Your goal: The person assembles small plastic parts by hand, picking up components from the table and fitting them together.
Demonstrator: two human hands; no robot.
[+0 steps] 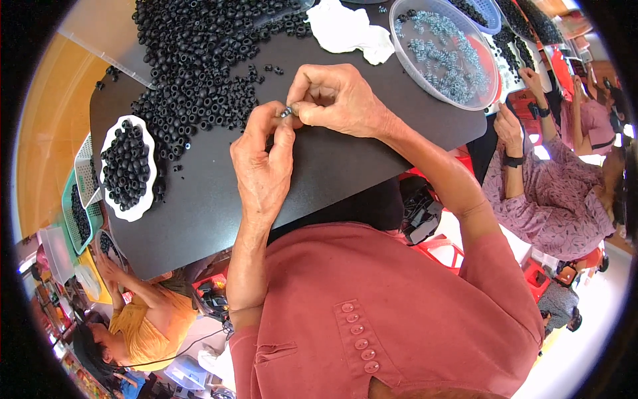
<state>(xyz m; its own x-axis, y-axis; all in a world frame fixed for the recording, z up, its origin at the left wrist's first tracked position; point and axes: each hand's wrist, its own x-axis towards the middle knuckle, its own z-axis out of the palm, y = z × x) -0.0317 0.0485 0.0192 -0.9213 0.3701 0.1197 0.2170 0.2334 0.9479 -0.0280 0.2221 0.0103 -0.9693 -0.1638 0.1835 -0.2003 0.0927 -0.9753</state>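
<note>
Above the dark table, my left hand [262,159] and my right hand [339,103] meet with fingertips pinched together. Between them is a tiny dark piece with silvery bands [286,112]; it looks like a small metal spring with a black part, but the fingers partly cover it. Beyond the hands spreads a large heap of small black hollow plastic parts [193,60]. More rounded black parts [126,163] fill a white scalloped dish [151,189] to the left. At the far right, a clear round tub [493,93] holds many small metal springs [446,56].
A crumpled white cloth [345,30] lies by the tub. Left of the table, a green basket [72,213] holds black parts. A person in a yellow shirt [149,326] sits at the lower left; another in a patterned top [551,193] works at the right.
</note>
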